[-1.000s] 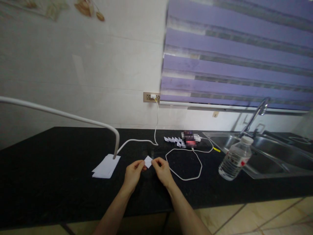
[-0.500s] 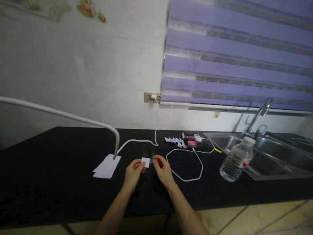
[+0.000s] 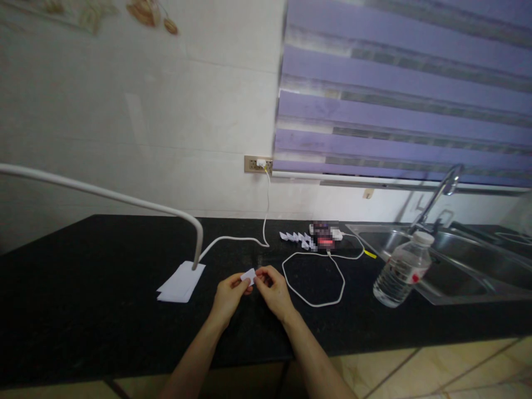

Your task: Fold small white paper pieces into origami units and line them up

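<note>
A small white piece of paper (image 3: 248, 275) is pinched between both my hands just above the black countertop (image 3: 83, 288). My left hand (image 3: 228, 295) grips its left edge with thumb and fingers closed. From the right, my right hand (image 3: 272, 289) meets it, fingertips pressed on the paper's right edge. The two hands almost touch. A stack of white paper sheets (image 3: 180, 282) lies to the left of them, under the lamp base.
A white gooseneck lamp arm (image 3: 124, 198) arches over the left. A looped white cable (image 3: 316, 277) runs to a wall socket (image 3: 257, 164). Small folded papers (image 3: 296, 238) line the back. A plastic water bottle (image 3: 402, 269) stands beside the steel sink (image 3: 449, 266).
My right hand let go of the paper half a second ago, then closed back onto it. The paper has turned and looks smaller between my fingers.
</note>
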`<action>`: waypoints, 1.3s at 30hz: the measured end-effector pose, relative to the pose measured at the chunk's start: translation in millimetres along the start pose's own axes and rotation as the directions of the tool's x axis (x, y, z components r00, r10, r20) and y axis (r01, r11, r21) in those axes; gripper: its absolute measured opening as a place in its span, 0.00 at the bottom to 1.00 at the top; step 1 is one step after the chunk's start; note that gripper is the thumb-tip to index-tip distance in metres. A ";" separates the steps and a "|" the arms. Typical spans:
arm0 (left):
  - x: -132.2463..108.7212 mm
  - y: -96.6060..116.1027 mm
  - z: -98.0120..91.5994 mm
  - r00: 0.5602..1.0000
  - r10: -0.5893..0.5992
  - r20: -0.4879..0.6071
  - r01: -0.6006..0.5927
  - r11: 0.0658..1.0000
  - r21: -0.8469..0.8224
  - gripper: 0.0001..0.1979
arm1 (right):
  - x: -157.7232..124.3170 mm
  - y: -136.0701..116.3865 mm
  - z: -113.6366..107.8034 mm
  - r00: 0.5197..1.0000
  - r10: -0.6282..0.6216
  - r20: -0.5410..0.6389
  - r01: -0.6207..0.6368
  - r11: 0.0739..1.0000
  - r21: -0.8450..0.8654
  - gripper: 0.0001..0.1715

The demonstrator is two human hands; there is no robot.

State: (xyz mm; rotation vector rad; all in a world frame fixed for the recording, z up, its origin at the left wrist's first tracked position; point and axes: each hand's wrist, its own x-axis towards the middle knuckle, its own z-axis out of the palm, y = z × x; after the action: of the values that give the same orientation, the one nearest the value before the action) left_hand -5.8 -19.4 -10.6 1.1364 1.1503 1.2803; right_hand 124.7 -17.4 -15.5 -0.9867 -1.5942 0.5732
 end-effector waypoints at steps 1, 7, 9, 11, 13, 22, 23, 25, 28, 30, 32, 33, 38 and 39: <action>-0.4 0.7 -0.2 1.000 0.009 -0.001 -0.009 0.999 0.032 0.14 | 0.0 -0.1 -0.1 1.000 0.001 -0.005 -0.001 1.000 0.002 0.05; -0.4 0.5 -2.0 1.000 0.016 0.025 -0.019 0.995 0.096 0.13 | 0.4 -3.5 -1.0 1.000 0.030 0.006 -0.030 0.998 0.050 0.08; 0.0 -1.7 -2.6 0.999 0.013 0.048 -0.016 0.998 0.062 0.12 | 0.5 -4.9 -1.5 0.999 0.042 0.013 -0.043 0.997 0.063 0.08; -0.1 -3.1 -3.1 0.998 0.019 0.056 -0.022 0.999 0.048 0.13 | 0.5 -5.6 -1.7 0.999 0.044 0.018 -0.045 0.997 0.066 0.08; -0.8 -2.8 -3.2 0.998 0.031 0.056 -0.035 0.997 0.065 0.13 | 0.5 -5.5 -1.7 0.999 0.033 0.023 -0.035 0.997 0.063 0.09; -2.2 3.2 -2.1 0.998 0.050 0.049 -0.056 0.989 0.138 0.13 | 0.0 -2.7 -2.2 0.997 -0.058 0.043 0.056 0.998 0.042 0.14; -1.9 3.0 -2.0 0.998 0.049 0.046 -0.055 0.990 0.133 0.13 | 0.0 -3.2 -2.2 0.997 -0.070 0.043 0.068 0.997 0.035 0.14; -1.8 3.1 -1.7 0.998 0.042 0.043 -0.047 0.991 0.122 0.13 | 0.1 -4.5 -2.2 0.996 -0.080 0.035 0.079 0.997 0.019 0.14; -3.3 5.5 -0.8 0.998 0.040 0.040 -0.044 0.993 0.108 0.13 | 0.1 -5.9 -1.9 0.998 -0.066 0.016 0.066 0.998 -0.009 0.09; -5.1 8.1 -0.1 0.998 0.047 0.034 -0.051 0.993 0.110 0.13 | 0.0 -5.7 -1.5 0.998 -0.055 0.012 0.056 0.998 -0.023 0.05; -6.6 10.5 0.4 0.998 0.056 0.033 -0.060 0.990 0.126 0.13 | -0.1 -4.6 -1.2 0.998 -0.054 0.020 0.054 0.998 -0.030 0.02; -7.0 11.3 0.5 0.998 0.058 0.034 -0.062 0.989 0.134 0.13 | -0.1 -4.0 -1.1 0.998 -0.056 0.026 0.056 0.998 -0.032 0.02; -5.9 10.7 0.4 0.999 0.037 0.028 -0.041 0.988 0.148 0.13 | 0.6 -3.1 -1.0 0.997 -0.082 0.010 0.082 0.995 -0.060 0.03; -5.6 10.3 0.4 0.999 0.035 0.027 -0.039 0.987 0.154 0.14 | 0.7 -3.6 -1.2 0.996 -0.087 0.000 0.086 0.994 -0.070 0.04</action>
State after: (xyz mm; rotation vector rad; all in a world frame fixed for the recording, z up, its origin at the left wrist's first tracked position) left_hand -6.3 -25.1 -0.4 1.2893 1.2328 1.2188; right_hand 124.8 -18.9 -12.0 -0.9645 -1.6547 0.4589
